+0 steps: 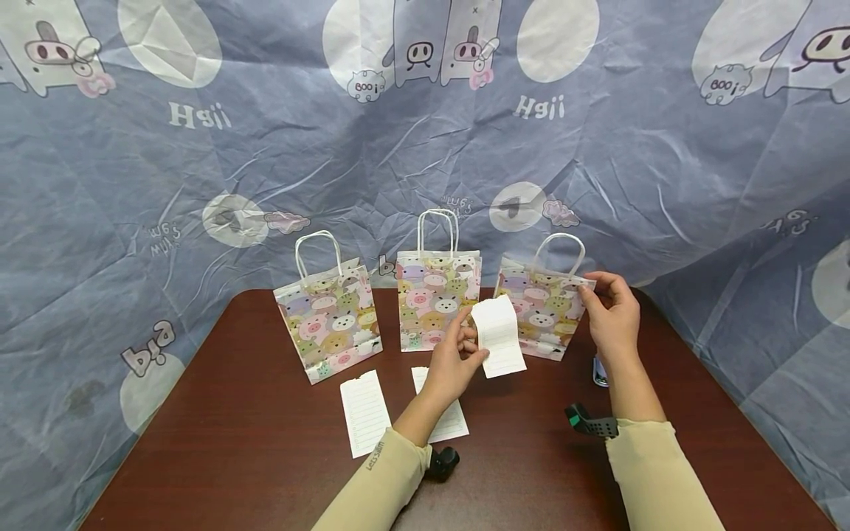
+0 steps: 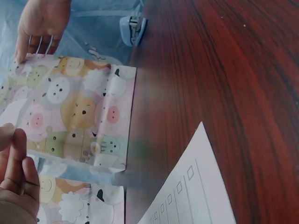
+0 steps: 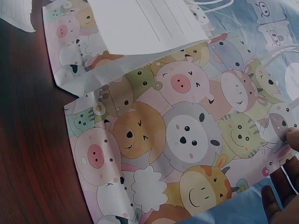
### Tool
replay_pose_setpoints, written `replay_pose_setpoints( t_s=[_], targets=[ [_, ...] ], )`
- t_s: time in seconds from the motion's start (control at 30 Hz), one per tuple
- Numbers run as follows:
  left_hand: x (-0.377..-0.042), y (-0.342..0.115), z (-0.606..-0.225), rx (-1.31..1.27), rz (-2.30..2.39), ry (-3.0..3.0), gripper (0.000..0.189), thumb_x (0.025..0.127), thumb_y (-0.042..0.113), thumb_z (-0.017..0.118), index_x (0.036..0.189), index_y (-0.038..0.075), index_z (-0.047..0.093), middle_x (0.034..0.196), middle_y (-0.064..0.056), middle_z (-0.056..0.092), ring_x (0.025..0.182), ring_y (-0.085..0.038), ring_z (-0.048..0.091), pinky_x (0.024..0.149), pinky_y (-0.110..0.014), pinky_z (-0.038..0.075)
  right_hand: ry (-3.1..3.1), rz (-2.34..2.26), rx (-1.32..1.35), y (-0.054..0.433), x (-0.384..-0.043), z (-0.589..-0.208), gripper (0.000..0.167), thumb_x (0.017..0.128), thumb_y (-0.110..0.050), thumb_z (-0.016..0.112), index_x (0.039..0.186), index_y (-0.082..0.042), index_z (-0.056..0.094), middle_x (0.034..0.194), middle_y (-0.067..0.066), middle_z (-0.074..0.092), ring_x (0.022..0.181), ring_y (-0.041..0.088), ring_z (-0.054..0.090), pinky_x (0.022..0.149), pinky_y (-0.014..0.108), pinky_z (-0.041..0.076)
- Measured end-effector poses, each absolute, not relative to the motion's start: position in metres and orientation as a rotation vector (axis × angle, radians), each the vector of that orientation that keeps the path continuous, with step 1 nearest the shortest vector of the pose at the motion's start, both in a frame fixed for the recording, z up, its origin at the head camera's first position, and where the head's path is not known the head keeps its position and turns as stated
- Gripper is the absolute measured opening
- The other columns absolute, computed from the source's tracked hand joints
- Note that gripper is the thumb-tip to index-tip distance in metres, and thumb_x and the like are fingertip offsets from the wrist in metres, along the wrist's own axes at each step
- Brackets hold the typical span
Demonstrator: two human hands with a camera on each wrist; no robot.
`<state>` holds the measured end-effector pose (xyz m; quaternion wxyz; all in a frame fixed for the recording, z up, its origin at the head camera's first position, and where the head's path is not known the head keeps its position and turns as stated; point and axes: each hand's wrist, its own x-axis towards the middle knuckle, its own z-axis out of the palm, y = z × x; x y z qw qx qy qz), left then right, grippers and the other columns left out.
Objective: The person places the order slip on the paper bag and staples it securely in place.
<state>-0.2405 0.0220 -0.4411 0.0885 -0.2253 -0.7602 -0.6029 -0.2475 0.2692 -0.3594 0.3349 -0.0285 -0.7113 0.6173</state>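
In the head view, my left hand [image 1: 453,363] pinches the left edge of a lined paper slip [image 1: 502,343] with a torn top. The slip is held up in front of the right-hand paper gift bag [image 1: 551,313], which is printed with cartoon animals and has white handles. My right hand [image 1: 614,313] pinches that bag's upper right corner, thumb on the front. From the right wrist view, the thumb [image 3: 292,138] sits at the edge of the printed front. The bag stands tilted on the table, and the slip [image 3: 145,25] overlaps its neighbour in that view.
Two matching bags, one in the middle [image 1: 418,299] and one at the left [image 1: 332,317], stand along the table's back. Two more lined slips lie in front, a left one [image 1: 367,417] and one [image 1: 451,426] partly under my left arm. A small blue stapler [image 2: 132,31] stands beyond the right bag.
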Motion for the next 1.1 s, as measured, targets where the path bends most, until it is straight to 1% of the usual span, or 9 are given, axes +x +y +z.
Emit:
replay_pose_setpoints(
  t_s=[0.13,0.27,0.43,0.57,0.67,0.77,0.87,1.0,1.1],
  targets=[
    [-0.239,0.019,-0.436,-0.711,-1.84,-2.201,0.084,0.09,-0.001,0.07,0.158,0.021,0.027,0.136,-0.011,0.055,0.081,-0.009,0.065,0.08,-0.022,0.056,-1.851,1.626,-0.091,0.275,-0.252,-0.367,0.02,0.093,0.003,0.063,0.113,0.001,0.066,0.089,-0.007,0.057,0.084,0.007,0.053,0.071,0.011,0.047],
    [-0.237,0.017,-0.433,-0.756,-1.845,-2.146,0.082,0.09,-0.002,0.069,0.157,0.025,0.029,0.144,-0.011,0.051,0.079,-0.009,0.062,0.08,-0.022,0.057,-1.848,1.631,-0.09,0.279,-0.257,-0.373,0.019,0.093,0.004,0.063,0.111,0.0,0.067,0.089,-0.007,0.055,0.084,0.007,0.052,0.07,0.01,0.045],
    [-0.236,0.018,-0.43,-0.756,-1.883,-2.106,0.085,0.09,-0.006,0.067,0.157,0.028,0.026,0.137,-0.011,0.061,0.078,-0.008,0.057,0.078,-0.022,0.055,-1.868,1.612,-0.11,0.28,-0.255,-0.377,0.019,0.093,0.001,0.064,0.111,-0.003,0.068,0.088,-0.008,0.054,0.082,0.006,0.05,0.067,0.011,0.043],
    [-0.234,0.019,-0.426,-0.719,-1.953,-2.082,0.092,0.09,-0.007,0.066,0.16,0.027,0.016,0.126,-0.013,0.068,0.081,-0.012,0.054,0.076,-0.028,0.052,-1.876,1.61,-0.11,0.279,-0.251,-0.378,0.018,0.093,0.0,0.065,0.11,-0.006,0.068,0.088,-0.008,0.055,0.081,0.006,0.051,0.066,0.011,0.044],
    [-0.232,0.021,-0.422,-0.659,-2.003,-2.084,0.091,0.091,-0.005,0.065,0.16,0.027,0.016,0.123,-0.013,0.07,0.083,-0.013,0.053,0.075,-0.031,0.05,-1.88,1.602,-0.092,0.278,-0.248,-0.378,0.018,0.093,-0.001,0.065,0.11,-0.006,0.069,0.087,-0.008,0.054,0.08,0.006,0.052,0.066,0.011,0.045],
    [-0.232,0.022,-0.421,-0.579,-2.002,-2.093,0.082,0.091,0.0,0.068,0.157,0.026,0.027,0.115,-0.012,0.074,0.082,-0.01,0.054,0.076,-0.027,0.05,-1.888,1.587,-0.077,0.276,-0.245,-0.378,0.018,0.093,-0.001,0.065,0.111,-0.002,0.067,0.086,-0.009,0.053,0.081,0.005,0.053,0.066,0.011,0.045],
    [-0.231,0.024,-0.42,-0.522,-1.975,-2.086,0.065,0.091,0.005,0.071,0.148,0.022,0.046,0.101,-0.013,0.077,0.077,-0.006,0.055,0.072,-0.021,0.047,-1.883,1.604,-0.071,0.274,-0.244,-0.378,0.02,0.093,0.0,0.065,0.113,0.001,0.066,0.086,-0.008,0.054,0.08,0.006,0.053,0.066,0.012,0.045],
    [-0.229,0.027,-0.42,-0.498,-1.935,-2.057,0.033,0.09,0.012,0.074,0.122,0.012,0.069,0.092,-0.013,0.078,0.072,-0.001,0.057,0.064,-0.016,0.047,-1.903,1.61,-0.08,0.272,-0.242,-0.378,0.019,0.093,0.0,0.066,0.112,0.001,0.066,0.086,-0.008,0.055,0.079,0.006,0.052,0.067,0.012,0.044],
    [-0.226,0.03,-0.418,-0.485,-1.918,-2.035,0.017,0.089,0.017,0.075,0.103,0.007,0.076,0.087,-0.014,0.077,0.069,0.0,0.059,0.061,-0.016,0.049,-1.906,1.619,-0.074,0.272,-0.241,-0.379,0.018,0.093,0.001,0.065,0.111,0.001,0.066,0.086,-0.008,0.054,0.079,0.006,0.051,0.067,0.012,0.044]
  ],
)
